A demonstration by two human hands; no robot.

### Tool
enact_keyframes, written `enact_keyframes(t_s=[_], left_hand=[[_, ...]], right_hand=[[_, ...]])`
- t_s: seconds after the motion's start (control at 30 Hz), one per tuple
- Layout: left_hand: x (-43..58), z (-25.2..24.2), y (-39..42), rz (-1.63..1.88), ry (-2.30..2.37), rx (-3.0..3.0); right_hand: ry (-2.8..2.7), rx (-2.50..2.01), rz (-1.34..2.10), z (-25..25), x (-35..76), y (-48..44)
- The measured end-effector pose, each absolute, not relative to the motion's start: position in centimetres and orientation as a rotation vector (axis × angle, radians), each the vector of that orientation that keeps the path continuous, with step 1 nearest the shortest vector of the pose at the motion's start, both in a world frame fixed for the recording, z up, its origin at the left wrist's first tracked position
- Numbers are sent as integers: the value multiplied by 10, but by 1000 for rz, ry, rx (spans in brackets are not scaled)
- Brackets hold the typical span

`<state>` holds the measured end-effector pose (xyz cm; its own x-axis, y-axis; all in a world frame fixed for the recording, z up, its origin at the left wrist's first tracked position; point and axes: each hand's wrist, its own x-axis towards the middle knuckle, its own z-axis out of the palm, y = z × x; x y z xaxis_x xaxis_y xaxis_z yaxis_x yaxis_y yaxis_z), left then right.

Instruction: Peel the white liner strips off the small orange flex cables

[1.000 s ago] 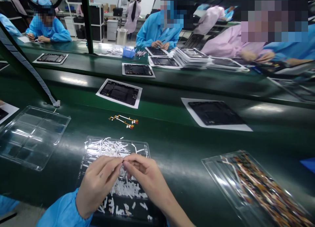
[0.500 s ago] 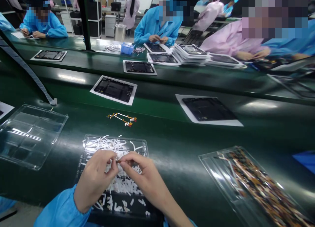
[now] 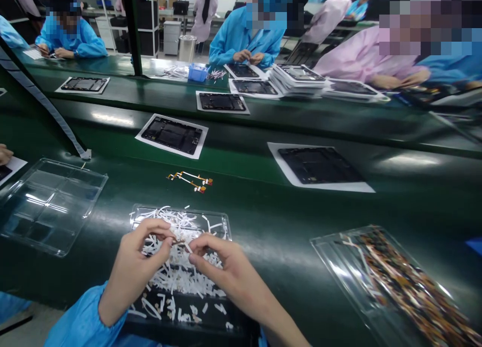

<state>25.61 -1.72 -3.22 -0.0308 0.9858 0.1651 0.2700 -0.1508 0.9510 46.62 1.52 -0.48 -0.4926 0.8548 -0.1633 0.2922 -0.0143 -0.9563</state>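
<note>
White paper strips fill a clear tray (image 3: 222, 221) at the worktop's near edge. Above it, left hand (image 3: 137, 259) and right hand (image 3: 218, 269) each pinch an end of a small cable (image 3: 179, 242), probably peeling its backing so scraps drop in.

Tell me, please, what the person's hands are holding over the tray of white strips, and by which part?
A small thin strip, pinched between the fingertips of the left hand and the right hand, one at each end, above the tray. What it is exactly is too small to tell.
</note>
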Motion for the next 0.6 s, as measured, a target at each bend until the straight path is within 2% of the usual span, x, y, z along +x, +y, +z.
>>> enact_keyframes(t_s=[0.27,0.43,0.6], left_hand=[[247,-23,-22,1374,1651,1655],[275,-22,-34,1225,1464,2002],[284,-28,-35,1245,1493,2161]], right_hand=[[-1768,-1198,1547,-5,468,18],[-1768,-1131,1478,-10,466,18],[-1806,-1069,1500,-11,465,15]])
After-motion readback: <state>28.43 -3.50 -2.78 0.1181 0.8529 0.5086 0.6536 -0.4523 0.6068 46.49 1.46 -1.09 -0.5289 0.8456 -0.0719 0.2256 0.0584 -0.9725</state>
